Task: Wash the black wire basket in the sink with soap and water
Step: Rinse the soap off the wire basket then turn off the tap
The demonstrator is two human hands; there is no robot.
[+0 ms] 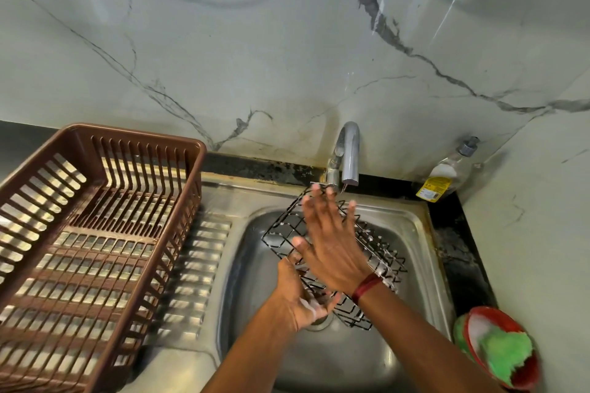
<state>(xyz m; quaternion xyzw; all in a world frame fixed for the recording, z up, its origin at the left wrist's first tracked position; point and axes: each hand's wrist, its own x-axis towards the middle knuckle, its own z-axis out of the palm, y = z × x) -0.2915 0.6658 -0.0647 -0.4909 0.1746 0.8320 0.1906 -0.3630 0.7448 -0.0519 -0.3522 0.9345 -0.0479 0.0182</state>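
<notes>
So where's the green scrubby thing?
In the head view, the green scrubber lies in a red dish at the bottom right, on the dark counter just right of the sink.

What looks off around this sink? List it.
Little stands out. The black wire basket sits tilted across the sink, foam on its wires. Grime stains the wall joint behind the tap. Nothing looks spilled or broken.
</notes>
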